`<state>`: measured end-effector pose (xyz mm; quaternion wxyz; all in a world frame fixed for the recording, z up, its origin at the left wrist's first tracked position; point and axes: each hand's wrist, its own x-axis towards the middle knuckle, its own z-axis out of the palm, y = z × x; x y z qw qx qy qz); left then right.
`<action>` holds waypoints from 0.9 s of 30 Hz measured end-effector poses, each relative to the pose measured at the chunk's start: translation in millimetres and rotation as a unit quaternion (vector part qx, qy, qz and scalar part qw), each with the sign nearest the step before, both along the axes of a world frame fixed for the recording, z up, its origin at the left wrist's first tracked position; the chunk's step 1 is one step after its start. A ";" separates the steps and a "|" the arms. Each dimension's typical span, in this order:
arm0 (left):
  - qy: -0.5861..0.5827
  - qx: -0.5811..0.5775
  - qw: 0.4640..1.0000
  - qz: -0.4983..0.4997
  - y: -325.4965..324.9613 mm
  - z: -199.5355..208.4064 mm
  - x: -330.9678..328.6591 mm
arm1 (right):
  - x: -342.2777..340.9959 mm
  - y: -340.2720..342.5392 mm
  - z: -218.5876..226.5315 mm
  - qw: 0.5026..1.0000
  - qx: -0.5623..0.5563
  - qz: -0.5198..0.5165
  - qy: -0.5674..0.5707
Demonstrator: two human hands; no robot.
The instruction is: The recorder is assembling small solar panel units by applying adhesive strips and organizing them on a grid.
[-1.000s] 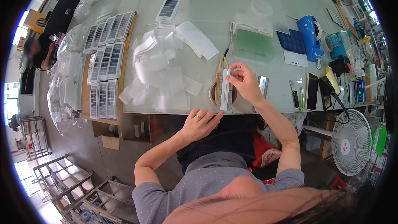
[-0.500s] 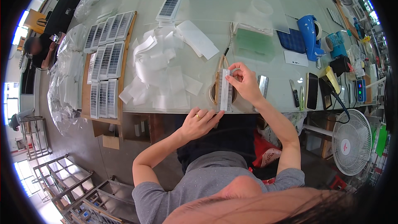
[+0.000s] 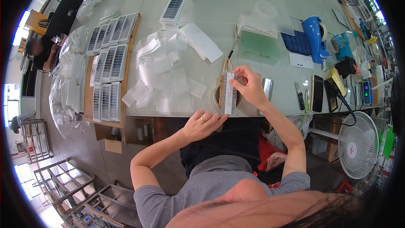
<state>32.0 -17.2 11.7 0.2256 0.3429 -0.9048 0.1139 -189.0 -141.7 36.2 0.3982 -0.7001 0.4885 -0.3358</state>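
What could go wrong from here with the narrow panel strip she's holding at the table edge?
The panel strip lies at the table's front edge, its near end steadied only by the left hand's fingertips; a slip might drop it to the floor. The right hand pinches its far end, so uneven pressure may bend it. Loose white sheets lie close beside it and could get brushed off.

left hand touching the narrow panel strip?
Touching. Head view: the left hand has its fingertips against the lower end of the narrow panel strip; no gap shows.
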 end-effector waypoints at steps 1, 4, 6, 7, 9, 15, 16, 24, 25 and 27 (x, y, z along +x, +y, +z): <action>0.001 -0.001 1.000 -0.003 -0.2 0.4 0.0 | 0.1 0.1 0.0 1.000 0.000 -0.001 0.000; -0.002 -0.006 1.000 -0.004 -1.4 2.6 -0.1 | 0.9 -0.4 -1.6 0.992 -0.113 -0.021 0.058; -0.003 -0.004 1.000 -0.009 -1.9 3.0 0.7 | 0.7 -1.7 -4.4 0.997 -0.071 -0.026 0.030; -0.003 -0.003 1.000 -0.014 -2.6 2.9 0.9 | -0.1 -2.6 -7.0 0.997 -0.073 -0.027 0.030; -0.007 -0.009 1.000 -0.014 -3.3 4.6 0.9 | -1.8 -3.4 -11.1 0.997 -0.061 -0.027 0.035; -0.020 -0.015 1.000 -0.019 -3.9 7.2 2.5 | -4.2 -3.6 -9.1 0.998 -0.012 -0.022 0.051; -0.021 -0.015 0.999 -0.020 -4.3 7.6 2.5 | -4.3 -3.8 -8.4 0.998 -0.013 -0.023 0.051; -0.018 -0.013 1.000 -0.022 -4.3 6.0 2.5 | -3.8 -3.3 -5.0 0.994 -0.060 -0.024 0.089; -0.019 -0.009 1.000 -0.023 -4.5 6.0 2.9 | -3.3 -3.4 -5.8 0.994 -0.060 -0.025 0.088; -0.022 -0.006 1.000 -0.021 -4.7 6.1 2.9 | -2.1 -3.9 -7.1 0.993 -0.080 -0.033 0.075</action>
